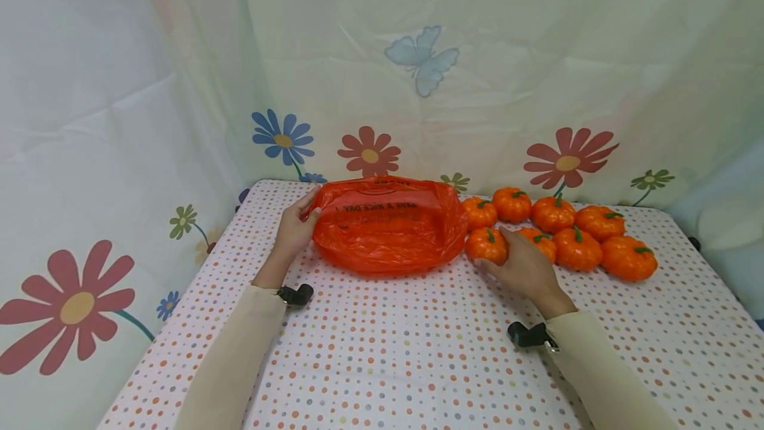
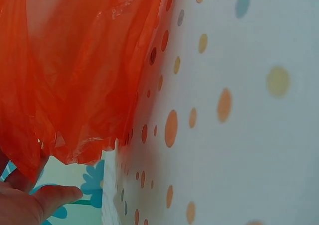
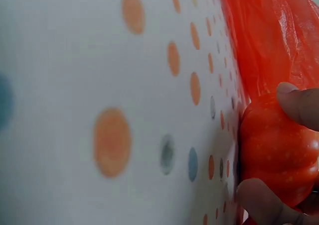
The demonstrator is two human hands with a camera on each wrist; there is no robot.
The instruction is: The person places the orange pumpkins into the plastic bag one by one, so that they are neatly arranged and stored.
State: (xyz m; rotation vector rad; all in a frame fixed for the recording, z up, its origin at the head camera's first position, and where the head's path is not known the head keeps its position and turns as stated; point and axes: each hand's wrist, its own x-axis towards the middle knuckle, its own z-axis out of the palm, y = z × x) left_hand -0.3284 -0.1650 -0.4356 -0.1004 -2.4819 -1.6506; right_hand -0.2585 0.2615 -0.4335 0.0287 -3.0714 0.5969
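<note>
Looking at the right of center in the frame, the right hand (image 1: pixel 525 269) has its thumb and fingers clamped around a small orange pumpkin (image 1: pixel 485 249), front row, far left end. The right wrist view shows digits on two sides of it, which I'd guess is because something that round and glossy would roll off under a one-sided push. Over left of center, the left hand (image 1: pixel 294 227) is at the left edge of a red plastic bag (image 1: pixel 388 234): fingers touching the film, thumb standing apart and clear of it in the left wrist view, so no real pinch that I can see. Probably just steadying it, since film that thin would slide or fold easily. The bag lies in the middle of the frame, right beside the gripped pumpkin; can't tell if they actually touch. Print on it reads backwards, btw. Count time: one bag, eight pumpkins total, as in the gripped one plus seven other pumpkins (image 1: pixel 552 215), two rows of four bunched at right, likely to keep them handy for that hand. Also two black wrist cameras (image 1: pixel 296 295), one dotted tablecloth (image 1: pixel 382 357) and one blue butterfly (image 1: pixel 425 58) up top.
</note>
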